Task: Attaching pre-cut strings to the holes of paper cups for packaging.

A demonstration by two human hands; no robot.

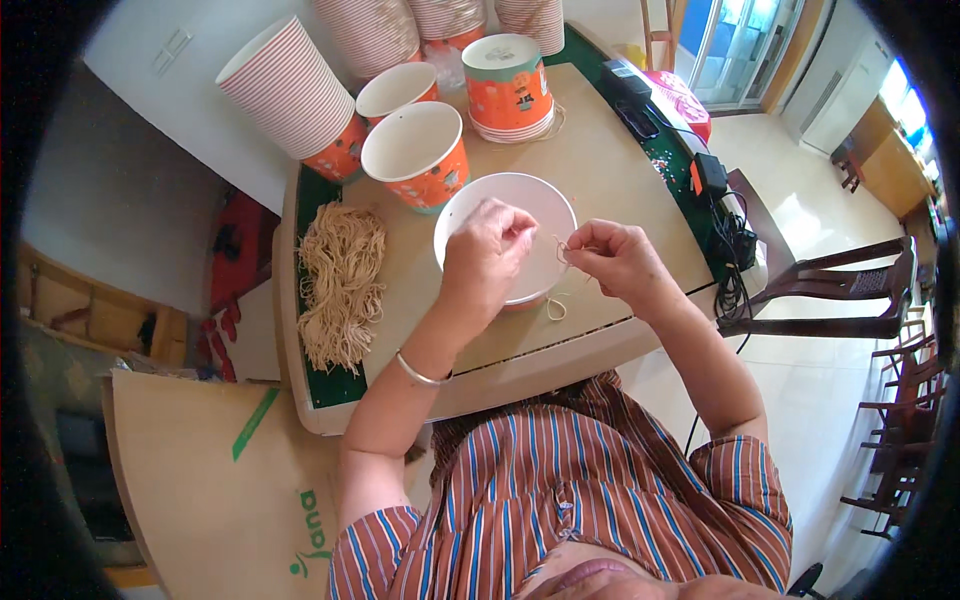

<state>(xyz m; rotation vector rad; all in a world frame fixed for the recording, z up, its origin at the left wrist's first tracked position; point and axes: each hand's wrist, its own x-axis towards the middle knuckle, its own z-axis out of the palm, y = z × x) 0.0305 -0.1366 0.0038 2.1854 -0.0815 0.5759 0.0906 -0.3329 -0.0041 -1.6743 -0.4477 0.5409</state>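
Observation:
Over a white paper bucket (553, 194) near the table's front edge, my two hands work close together. A thin beige string (561, 246) shows in the gap between them. My right hand (615, 258) pinches it between thumb and fingers, with a small loop at the fingertips. My left hand (492, 245) is closed in a pinch, and the strand reaches toward its fingertips; its exact hold is partly hidden. Below the right hand, a string loop (557, 307) hangs beside the bucket. A bundle of beige strings (342, 285) lies at the table's left side.
Orange paper buckets (425, 165) stand behind the work, with a tall nested stack (290, 90) at back left. An upside-down bucket (508, 85) sits farther back. Black adapters and cables (725, 190) line the right edge. A wooden chair (840, 290) stands right; a cardboard sheet (200, 440) leans left.

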